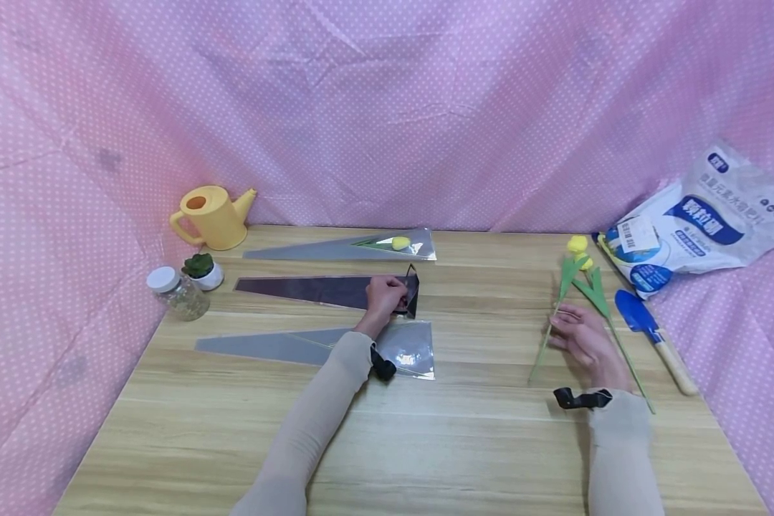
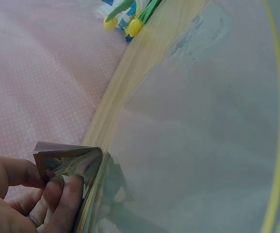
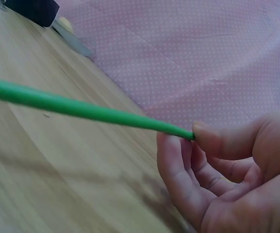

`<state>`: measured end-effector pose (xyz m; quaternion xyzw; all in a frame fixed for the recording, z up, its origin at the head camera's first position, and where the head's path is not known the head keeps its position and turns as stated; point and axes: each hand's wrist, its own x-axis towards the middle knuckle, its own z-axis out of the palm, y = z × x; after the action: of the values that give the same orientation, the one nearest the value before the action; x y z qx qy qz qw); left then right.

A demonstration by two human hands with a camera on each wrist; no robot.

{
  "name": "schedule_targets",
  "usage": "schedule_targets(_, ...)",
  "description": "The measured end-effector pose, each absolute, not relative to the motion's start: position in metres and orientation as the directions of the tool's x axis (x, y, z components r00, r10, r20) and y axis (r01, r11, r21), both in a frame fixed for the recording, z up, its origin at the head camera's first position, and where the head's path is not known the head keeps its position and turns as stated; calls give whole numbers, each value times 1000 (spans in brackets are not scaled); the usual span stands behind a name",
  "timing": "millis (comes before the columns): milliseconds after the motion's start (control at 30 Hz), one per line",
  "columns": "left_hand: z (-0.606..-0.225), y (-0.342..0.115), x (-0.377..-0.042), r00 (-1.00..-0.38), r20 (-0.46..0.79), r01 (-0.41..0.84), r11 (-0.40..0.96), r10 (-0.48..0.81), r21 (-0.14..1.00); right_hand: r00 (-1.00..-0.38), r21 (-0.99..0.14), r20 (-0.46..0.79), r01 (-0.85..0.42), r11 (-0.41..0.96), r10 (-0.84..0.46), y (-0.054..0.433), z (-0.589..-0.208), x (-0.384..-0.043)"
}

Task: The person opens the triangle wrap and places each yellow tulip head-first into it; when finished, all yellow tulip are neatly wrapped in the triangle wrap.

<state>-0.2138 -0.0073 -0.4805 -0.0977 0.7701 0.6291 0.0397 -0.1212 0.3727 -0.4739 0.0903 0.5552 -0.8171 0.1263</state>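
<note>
My left hand holds the wide end of a dark flower sleeve. In the left wrist view, its fingertips are at the sleeve's mouth, which stands open. On the right, my right hand pinches the green stem of a yellow tulip between thumb and fingers, and the stem is raised over the table. Another yellow tulip lies just beside that hand. A grey flower sleeve lies in front of the dark one. Behind it, a similar sleeve contains a yellow tulip.
A yellow watering can, a small potted plant and a lidded jar stand at the left edge. At the right lie a blue trowel and a printed white bag. Pink dotted cloth surrounds the wooden table.
</note>
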Motion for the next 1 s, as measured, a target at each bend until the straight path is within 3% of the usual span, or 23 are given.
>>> schedule_targets(267, -483, -7, -216, -978, -181, -198, 193, -102, 961, -961, -849, -242, 278, -449, -136, 363, -475, -122)
schedule_targets(1000, -484, -7, -217, -980, -168, -187, 213, -105, 959, -965, -783, -261, 198, -590, 22, 317, -472, -143)
